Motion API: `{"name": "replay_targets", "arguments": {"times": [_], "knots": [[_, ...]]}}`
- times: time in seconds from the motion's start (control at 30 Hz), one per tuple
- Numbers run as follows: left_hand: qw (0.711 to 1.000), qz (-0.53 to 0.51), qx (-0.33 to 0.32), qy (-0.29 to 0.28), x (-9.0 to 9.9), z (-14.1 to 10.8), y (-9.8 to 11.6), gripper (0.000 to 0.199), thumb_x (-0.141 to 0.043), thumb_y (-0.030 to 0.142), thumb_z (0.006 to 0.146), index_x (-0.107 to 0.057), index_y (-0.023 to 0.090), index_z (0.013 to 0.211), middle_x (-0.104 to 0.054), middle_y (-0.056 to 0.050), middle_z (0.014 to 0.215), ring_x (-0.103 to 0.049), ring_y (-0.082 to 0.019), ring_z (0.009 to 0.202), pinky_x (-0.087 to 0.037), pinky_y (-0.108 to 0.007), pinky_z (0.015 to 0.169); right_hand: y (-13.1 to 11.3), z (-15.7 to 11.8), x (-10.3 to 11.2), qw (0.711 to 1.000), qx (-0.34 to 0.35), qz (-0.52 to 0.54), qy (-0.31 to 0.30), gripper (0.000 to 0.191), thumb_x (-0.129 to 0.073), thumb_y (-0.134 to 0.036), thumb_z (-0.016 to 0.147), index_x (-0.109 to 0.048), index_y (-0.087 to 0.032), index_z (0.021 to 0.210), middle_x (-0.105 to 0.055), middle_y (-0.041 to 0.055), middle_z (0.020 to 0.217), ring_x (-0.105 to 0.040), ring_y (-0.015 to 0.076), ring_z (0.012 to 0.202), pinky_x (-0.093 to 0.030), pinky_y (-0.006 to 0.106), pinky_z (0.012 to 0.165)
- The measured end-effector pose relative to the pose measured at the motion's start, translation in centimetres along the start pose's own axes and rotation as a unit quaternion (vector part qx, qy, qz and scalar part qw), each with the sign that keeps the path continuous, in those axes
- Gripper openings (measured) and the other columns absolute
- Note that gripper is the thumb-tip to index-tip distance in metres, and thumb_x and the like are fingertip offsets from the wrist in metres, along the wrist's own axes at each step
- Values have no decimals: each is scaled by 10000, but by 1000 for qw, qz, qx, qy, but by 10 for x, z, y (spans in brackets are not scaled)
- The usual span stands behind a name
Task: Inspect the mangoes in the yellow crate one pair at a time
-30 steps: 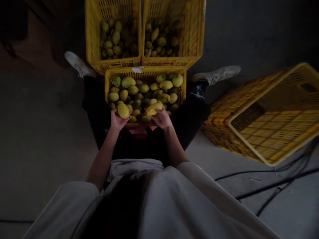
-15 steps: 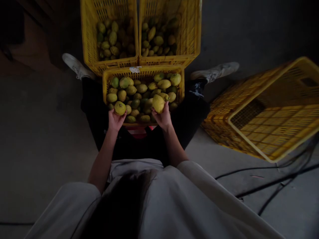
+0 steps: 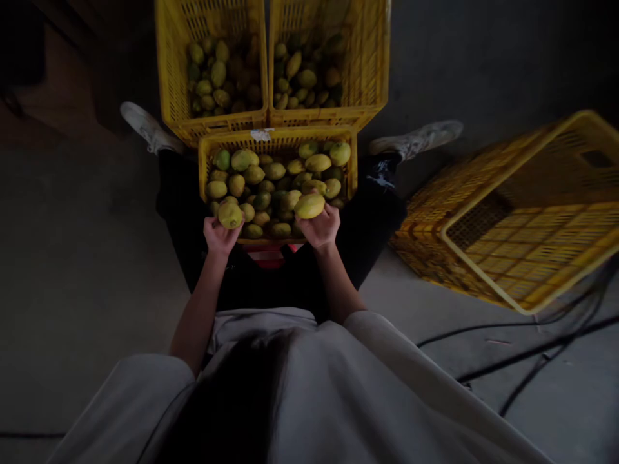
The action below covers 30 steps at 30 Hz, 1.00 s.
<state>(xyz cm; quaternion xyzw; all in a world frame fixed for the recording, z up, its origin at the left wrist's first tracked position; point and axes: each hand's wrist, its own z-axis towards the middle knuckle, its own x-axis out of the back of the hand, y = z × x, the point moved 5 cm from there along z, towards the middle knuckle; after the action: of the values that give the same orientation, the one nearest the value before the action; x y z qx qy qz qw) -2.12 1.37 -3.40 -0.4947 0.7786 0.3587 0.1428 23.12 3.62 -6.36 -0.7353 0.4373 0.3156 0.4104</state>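
My left hand is closed round a yellow lemon, its tip facing up toward me. In my right hand a second yellow lemon lies sideways, gripped by the fingers and thumb. Both hands are above the near edge of a yellow plastic crate between my legs. That crate holds many yellow and greenish lemons, some hidden under the hands.
Two deeper yellow crates, one at the left and one at the right, stand just beyond, with lemons inside. A large yellow crate is tilted on the floor at the right. Black cables run across the floor there.
Both lemons have been turned in my hands. The right one went from upright to lying sideways, and the left one shows a different end. The hands have barely shifted.
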Motion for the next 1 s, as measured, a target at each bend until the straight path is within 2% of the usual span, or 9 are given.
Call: {"name": "replay_targets", "arguments": {"times": [0.17,0.3,0.4,0.5,0.63,0.7,0.77,0.87,1.0], "knots": [[1000,-21,-18,-13,-3,0,1,360,-414,299,979,-691,230,1198,-772,-73,1076,-711,-256,1102,-614,-362,869,1,-1,-6,999,-37,13,-25,330,-595,-434,882,-675,-261,1151,-741,23,915,-669,171,780,-599,295,657],[1000,-9,6,29,-4,0,-2,321,-456,316,1006,-687,237,1214,-779,-78,1078,-726,-245,1111,-647,-339,829,6,4,0,998,-65,22,18,280,-549,-453,948,-676,-226,1052,-749,52,969,-646,155,756,-573,258,600],[999,-13,13,45,-7,-1,-3,296,-491,344,1019,-692,225,1200,-782,-95,1084,-723,-253,1170,-659,-315,830,9,8,6,995,-74,26,55,304,-538,-482,972,-683,-227,1051,-745,58,942,-661,167,795,-583,259,602],[998,-25,-8,54,-10,-2,-1,259,-507,298,1030,-690,208,1190,-769,-86,1176,-698,-254,1264,-659,-310,901,8,9,8,996,-57,23,64,267,-556,-470,974,-688,-250,1047,-743,25,896,-697,168,842,-592,245,616],[993,-29,-51,101,-6,-2,4,188,-530,243,1038,-685,242,1144,-753,-47,1275,-675,-212,1302,-636,-332,1002,6,6,8,997,-29,7,75,234,-583,-384,958,-699,-285,1136,-778,4,965,-745,181,975,-642,282,750],[995,-24,-45,88,-6,-1,3,187,-523,273,1050,-690,241,1127,-755,-52,1276,-671,-213,1308,-633,-331,1007,5,5,7,997,-21,6,70,266,-600,-366,955,-693,-287,1191,-787,6,1003,-747,188,1061,-653,302,826],[998,-23,-26,54,-8,-1,0,236,-488,312,1066,-698,221,1122,-766,-70,1234,-680,-230,1296,-641,-331,984,4,6,7,998,-19,4,59,284,-617,-378,962,-684,-297,1226,-788,1,1043,-741,185,1118,-658,295,839],[999,-25,-9,32,-9,-1,-1,298,-448,341,1068,-705,195,1102,-775,-91,1159,-700,-250,1259,-653,-326,938,4,7,10,997,-33,-11,64,277,-634,-449,975,-689,-314,1211,-778,-2,1088,-741,174,1112,-651,237,712],[998,-47,-4,50,-6,-3,0,323,-447,399,1040,-699,203,1095,-765,-98,1102,-714,-246,1202,-660,-312,886,3,10,14,996,-29,-40,78,301,-636,-560,964,-705,-311,1118,-762,6,1054,-743,157,1006,-593,179,563]]}}
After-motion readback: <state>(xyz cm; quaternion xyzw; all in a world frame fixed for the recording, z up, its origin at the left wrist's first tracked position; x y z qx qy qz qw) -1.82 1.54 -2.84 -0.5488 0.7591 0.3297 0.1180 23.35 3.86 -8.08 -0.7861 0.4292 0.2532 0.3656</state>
